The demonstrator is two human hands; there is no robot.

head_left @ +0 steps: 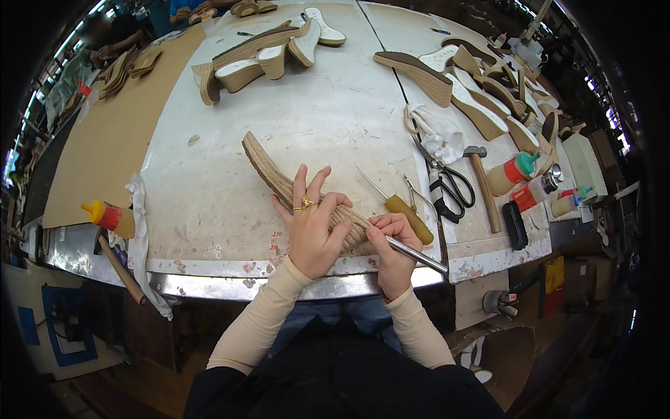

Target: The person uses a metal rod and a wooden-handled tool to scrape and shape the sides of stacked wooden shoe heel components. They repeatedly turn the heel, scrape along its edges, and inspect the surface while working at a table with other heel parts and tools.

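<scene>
Near the front edge of the table lies a wedge shoe sole [263, 164] covered in braided jute, its narrow end pointing away to the left. My left hand [314, 227] grips it across the middle, thumb and some fingers bent over the jute, two fingers lifted. In my right hand [396, 251] is a slim silver metal-handled tool [422, 258], pinched by thumb and fingers. Its tip is hidden at the heel end of the sole. Just beyond that hand lie an awl with a yellowish handle [410, 218] and pincers [417, 194].
Right of my hands are black-handled scissors [452, 188], a hammer [485, 188], a white cloth [436, 133] and glue bottles [513, 173]. Wedge soles [481, 94] are heaped far right, more [262, 56] at the back. A yellow-capped bottle [110, 218] stands left. People work beyond.
</scene>
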